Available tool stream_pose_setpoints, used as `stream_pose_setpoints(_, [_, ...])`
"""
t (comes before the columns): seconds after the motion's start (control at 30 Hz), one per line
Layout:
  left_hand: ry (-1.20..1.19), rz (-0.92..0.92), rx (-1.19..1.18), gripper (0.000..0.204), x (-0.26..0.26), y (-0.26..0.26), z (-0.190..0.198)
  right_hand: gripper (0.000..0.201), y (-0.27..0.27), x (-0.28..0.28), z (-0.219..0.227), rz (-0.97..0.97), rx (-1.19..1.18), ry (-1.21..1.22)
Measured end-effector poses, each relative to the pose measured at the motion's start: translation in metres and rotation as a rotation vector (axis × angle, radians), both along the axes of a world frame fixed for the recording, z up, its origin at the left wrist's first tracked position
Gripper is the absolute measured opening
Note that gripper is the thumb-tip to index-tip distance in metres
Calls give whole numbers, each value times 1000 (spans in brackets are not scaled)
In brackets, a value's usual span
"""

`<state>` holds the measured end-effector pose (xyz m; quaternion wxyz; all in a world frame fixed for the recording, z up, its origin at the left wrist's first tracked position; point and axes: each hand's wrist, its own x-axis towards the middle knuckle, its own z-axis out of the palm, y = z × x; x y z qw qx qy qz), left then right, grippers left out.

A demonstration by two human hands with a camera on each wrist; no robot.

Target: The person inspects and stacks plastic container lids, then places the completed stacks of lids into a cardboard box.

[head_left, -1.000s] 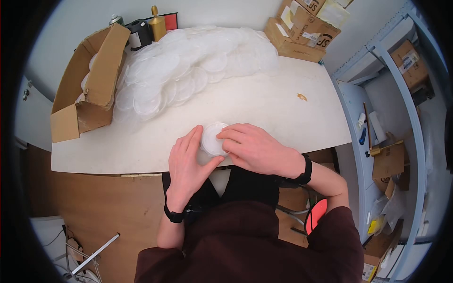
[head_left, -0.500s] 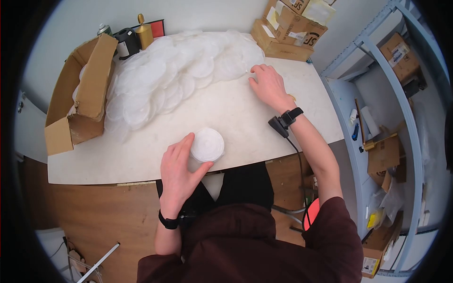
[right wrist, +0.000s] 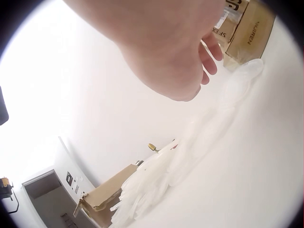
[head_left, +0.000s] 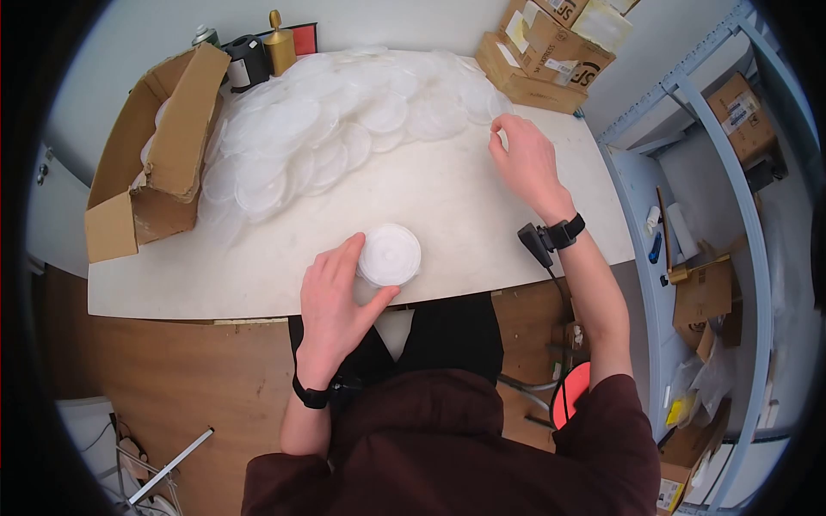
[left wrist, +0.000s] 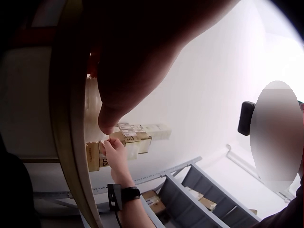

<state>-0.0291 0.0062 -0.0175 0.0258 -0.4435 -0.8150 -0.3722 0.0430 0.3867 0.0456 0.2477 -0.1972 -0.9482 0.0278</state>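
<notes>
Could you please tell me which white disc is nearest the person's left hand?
The white disc near the table's front edge, beside the left hand's thumb and fingers; the heaped discs lie farther back.

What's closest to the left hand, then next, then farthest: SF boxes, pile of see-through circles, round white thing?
Head view, from the left hand:
1. Round white thing, at its fingers.
2. Pile of see-through circles, further up the table.
3. SF boxes, back right.
</notes>
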Motion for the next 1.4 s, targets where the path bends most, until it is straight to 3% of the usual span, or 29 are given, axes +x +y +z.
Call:
stream_pose_setpoints(0.07, [19, -3, -4, 87, -1, 2, 1, 22, 23, 1, -13, 11, 71, 34])
stream_pose_setpoints(0.23, [-8, 1, -20, 87, 1, 1, 5, 35, 71, -16, -41, -235, 116, -146])
stream_pose_setpoints(0.4, [-27, 12, 5, 81, 3, 3, 6, 26, 95, -34, -53, -201, 186, -131])
stream_pose_setpoints(0.57, [0, 11, 1, 85, 1, 0, 4, 17, 91, -28, -42, -210, 209, -124])
stream_pose_setpoints(0.67, [5, 11, 2, 85, -1, 2, 3, 18, 76, -14, -15, -232, 108, -61])
stream_pose_setpoints(0.77, [5, 27, 18, 84, 0, -1, 3, 15, 28, -8, 14, -149, -143, 114])
stream_pose_setpoints(0.83, [64, -5, 44, 86, -1, 2, 1, 17, -2, 2, 22, 37, -535, 355])
stream_pose_setpoints(0.87, [59, 1, 33, 86, -2, 1, 0, 17, -23, 8, 27, 40, -548, 349])
stream_pose_setpoints(0.93, [58, -3, 37, 90, -1, 2, -1, 26, -66, 16, 30, 317, -1106, 348])
stream_pose_setpoints(1.0, [41, 1, 25, 93, 0, 2, 1, 34, -96, 20, 21, 398, -1244, 56])
stream_pose_setpoints(1.07, [28, 7, 16, 95, 0, 3, 2, 31, -125, 17, 9, 448, -1295, -71])
stream_pose_setpoints(1.2, [12, 15, 17, 100, -1, 1, 1, 27, -141, 1, -15, 440, -1095, -160])
stream_pose_setpoints(1.27, [7, 17, 4, 102, 0, 2, 2, 23, -144, -3, -20, 388, -872, -109])
stream_pose_setpoints(1.4, [-18, 14, 4, 103, 0, 0, 3, 23, -148, 0, -27, 446, -748, -49])
